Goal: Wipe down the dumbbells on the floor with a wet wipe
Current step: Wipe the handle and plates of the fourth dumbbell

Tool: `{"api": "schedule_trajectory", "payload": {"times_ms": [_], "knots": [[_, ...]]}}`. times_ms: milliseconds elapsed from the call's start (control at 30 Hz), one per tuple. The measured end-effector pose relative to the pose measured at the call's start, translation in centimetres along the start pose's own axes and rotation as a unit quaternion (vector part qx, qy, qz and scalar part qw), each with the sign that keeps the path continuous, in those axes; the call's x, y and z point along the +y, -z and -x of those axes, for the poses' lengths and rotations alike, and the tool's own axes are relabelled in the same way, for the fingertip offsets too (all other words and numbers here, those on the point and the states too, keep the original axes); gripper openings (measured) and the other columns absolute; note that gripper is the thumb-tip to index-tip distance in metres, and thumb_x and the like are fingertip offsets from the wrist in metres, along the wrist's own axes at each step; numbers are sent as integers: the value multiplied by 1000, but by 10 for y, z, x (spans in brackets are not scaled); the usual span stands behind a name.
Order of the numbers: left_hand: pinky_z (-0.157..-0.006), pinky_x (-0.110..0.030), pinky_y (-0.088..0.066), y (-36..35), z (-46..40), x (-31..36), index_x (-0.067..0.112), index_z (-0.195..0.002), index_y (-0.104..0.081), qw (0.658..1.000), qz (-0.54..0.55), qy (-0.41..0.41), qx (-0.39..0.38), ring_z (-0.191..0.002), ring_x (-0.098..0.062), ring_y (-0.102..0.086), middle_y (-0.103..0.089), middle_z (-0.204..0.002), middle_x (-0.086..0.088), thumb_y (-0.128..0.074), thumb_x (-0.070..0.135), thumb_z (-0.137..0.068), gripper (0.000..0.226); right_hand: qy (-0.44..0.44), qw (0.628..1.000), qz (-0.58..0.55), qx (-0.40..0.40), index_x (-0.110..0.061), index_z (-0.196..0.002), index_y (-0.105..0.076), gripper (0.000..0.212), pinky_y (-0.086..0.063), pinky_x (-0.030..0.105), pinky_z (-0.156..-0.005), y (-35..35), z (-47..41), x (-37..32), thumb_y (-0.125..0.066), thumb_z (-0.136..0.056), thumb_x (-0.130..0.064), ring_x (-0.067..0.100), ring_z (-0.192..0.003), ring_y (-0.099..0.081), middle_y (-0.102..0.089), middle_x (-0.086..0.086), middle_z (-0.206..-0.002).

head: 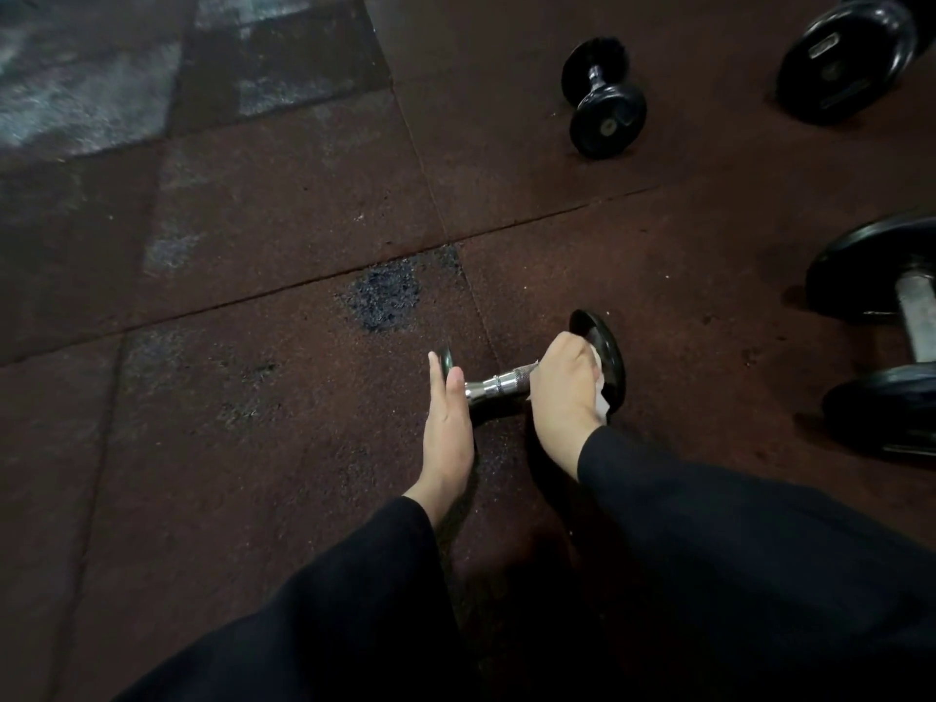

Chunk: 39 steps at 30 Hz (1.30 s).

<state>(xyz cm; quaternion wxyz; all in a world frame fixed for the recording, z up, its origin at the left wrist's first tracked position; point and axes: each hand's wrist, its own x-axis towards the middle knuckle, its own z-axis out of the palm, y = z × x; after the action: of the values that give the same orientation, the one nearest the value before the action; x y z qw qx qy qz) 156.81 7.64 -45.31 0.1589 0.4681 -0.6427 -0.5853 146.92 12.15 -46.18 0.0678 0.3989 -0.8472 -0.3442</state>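
Four dumbbells (527,369) (three untouched), right hand (564,387) clutching a wet wipe (600,397), left hand (448,423) flat, fingers straight.

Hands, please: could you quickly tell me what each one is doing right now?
Left hand: open, flat against the dumbbell end.
Right hand: closed on the white wipe at the handle.

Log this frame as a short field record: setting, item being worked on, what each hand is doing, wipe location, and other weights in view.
setting: dark rubber-tiled floor
item in work: small dumbbell with chrome handle, lying on the floor
left hand: fingers straight, pressed flat against the dumbbell's left end plate
right hand: curled round the handle's right end, holding the wet wipe
wet wipe: white, between right hand and right end plate
other weights: small black dumbbell farther away; two larger dumbbells, upper right and right edge
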Motion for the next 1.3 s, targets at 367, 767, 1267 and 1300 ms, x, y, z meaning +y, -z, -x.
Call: {"api": "schedule_trajectory", "payload": {"times_ms": [367,767,1267,1300], "knots": [[-112,-28,-16,39,3,143,1,-143,-24,985,-163,48,27,-140,-23,-23,-27,-151,-12,-36,30,-99,54,81,945,-302,-95,-1,-121,-53,41,-41,31,-92,95,38,131,-61,-86,-20,26,-113,-44,-43,12,-122],[-112,-27,-19,61,133,410,9,-139,-39,896,-376,-81,-220,-141,-17,-21,-37,-147,-6,-31,30,-100,45,-265,741,-543,-292,-3,-124,-50,35,-39,31,-96,232,150,361,-54,-90,-8,29,-118,-47,-44,15,-129],[-115,-30,-20,-83,264,548,6,-138,-39,885,-344,-89,-299,-139,-21,-27,-37,-146,-10,-33,26,-100,44,-277,784,-473,-290,-8,-123,-49,32,-42,24,-90,217,269,558,-51,-91,-9,20,-112,-53,-47,7,-127],[-115,-30,-20,-97,269,549,5,-137,-40,892,-337,-83,-289,-139,-21,-28,-38,-146,-11,-33,25,-99,43,-258,798,-466,-283,-8,-123,-49,33,-42,25,-90,207,271,571,-52,-90,-9,21,-112,-52,-46,8,-127]]}}
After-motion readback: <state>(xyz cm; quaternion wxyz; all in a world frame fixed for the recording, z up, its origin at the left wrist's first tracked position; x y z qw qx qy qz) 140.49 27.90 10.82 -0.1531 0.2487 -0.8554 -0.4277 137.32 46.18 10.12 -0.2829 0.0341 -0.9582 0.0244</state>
